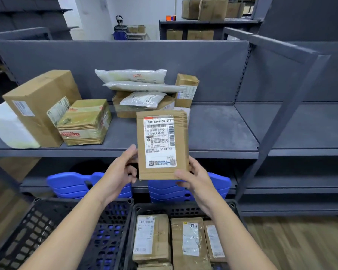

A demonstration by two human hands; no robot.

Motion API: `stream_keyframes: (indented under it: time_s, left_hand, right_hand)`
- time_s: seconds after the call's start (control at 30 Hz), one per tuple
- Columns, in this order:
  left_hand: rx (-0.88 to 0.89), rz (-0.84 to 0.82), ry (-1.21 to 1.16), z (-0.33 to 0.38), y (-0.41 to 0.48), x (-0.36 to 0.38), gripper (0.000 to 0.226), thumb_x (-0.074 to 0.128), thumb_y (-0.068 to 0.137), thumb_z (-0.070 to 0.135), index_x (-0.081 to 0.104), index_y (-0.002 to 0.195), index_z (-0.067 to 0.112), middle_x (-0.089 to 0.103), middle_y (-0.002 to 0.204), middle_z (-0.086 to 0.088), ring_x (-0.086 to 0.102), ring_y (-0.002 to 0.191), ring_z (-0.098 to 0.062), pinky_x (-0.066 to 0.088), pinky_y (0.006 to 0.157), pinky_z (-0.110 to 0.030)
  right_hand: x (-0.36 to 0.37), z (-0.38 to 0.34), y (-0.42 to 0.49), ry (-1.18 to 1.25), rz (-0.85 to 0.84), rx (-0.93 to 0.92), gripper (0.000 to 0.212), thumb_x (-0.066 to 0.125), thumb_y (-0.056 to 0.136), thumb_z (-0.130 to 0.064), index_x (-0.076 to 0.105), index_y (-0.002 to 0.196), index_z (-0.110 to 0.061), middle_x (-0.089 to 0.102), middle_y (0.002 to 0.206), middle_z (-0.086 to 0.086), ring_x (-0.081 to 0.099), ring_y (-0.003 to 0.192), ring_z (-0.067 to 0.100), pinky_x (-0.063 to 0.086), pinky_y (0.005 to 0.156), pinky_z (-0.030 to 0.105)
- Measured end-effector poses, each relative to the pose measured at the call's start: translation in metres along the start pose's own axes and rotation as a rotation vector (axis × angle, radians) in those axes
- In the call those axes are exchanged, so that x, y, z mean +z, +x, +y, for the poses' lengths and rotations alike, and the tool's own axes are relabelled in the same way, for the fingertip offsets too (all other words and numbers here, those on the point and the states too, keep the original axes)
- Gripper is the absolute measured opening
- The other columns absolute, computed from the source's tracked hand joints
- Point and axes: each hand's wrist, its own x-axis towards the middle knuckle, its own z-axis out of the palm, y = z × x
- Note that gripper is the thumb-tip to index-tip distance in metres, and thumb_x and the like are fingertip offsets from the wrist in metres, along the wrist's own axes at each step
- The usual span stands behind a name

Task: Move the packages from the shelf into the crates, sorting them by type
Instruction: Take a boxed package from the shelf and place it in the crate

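Grey shelf (222, 129) behind, the left hand (123, 168) at 8 o'clock and the right hand (195, 178) at 4 pinch the cardboard package (162, 147) by its lower edges with curled fingers — it seems flat, light and stiff, so the edges are a good hold.

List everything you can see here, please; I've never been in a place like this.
shelf: one, grey metal, straight ahead.
cardboard boxes: four, brown, on the shelf.
plastic mailer bags: three, whitish, piled mid-shelf.
white block: one, white, at the shelf's far left.
held package: one, brown with a white label, in front of the shelf.
crates: two, black, at the bottom.
crated packages: at least three, brown, in the right-hand crate.
blue plastic pieces: two, blue, on the lower shelf.
left hand: one, grips the held package's left edge.
right hand: one, grips its lower right corner.
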Motion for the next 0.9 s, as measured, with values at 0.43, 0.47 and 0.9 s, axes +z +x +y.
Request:
stream_keyframes:
  time_s: [0.43,0.47,0.9]
  left_hand:
    - [-0.059,-0.175,0.132,0.011,-0.008,-0.007,0.099,0.097,0.067,0.027,0.046,0.151,0.03,0.072,0.132,-0.006,0.066,0.056,-0.025,0.053,0.043,-0.025]
    - [-0.062,-0.193,0.158,0.012,-0.009,-0.008,0.097,0.09,0.074,0.011,0.041,0.153,0.036,0.069,0.136,-0.005,0.071,0.065,-0.031,0.057,0.048,-0.028]
    - [-0.021,-0.179,-0.131,0.001,-0.001,-0.016,0.073,0.101,0.06,0.041,0.076,0.123,0.016,0.059,0.149,-0.01,0.066,0.124,-0.037,0.059,0.085,-0.057]
  right_hand:
    - [-0.011,-0.009,-0.001,-0.078,-0.101,0.092,0.048,0.06,0.098,-0.058,0.064,0.142,-0.037,0.069,0.138,-0.012,0.061,0.129,0.01,0.05,0.109,0.047]
    - [-0.011,-0.014,0.0,-0.071,-0.094,0.107,0.048,0.05,0.098,-0.066,0.067,0.137,-0.042,0.068,0.138,-0.015,0.059,0.132,0.01,0.051,0.109,0.051]
    - [-0.011,-0.022,0.014,0.133,-0.061,0.191,0.033,0.065,0.101,-0.033,0.07,0.133,-0.036,0.074,0.129,-0.003,0.067,0.114,0.022,0.051,0.088,0.048]
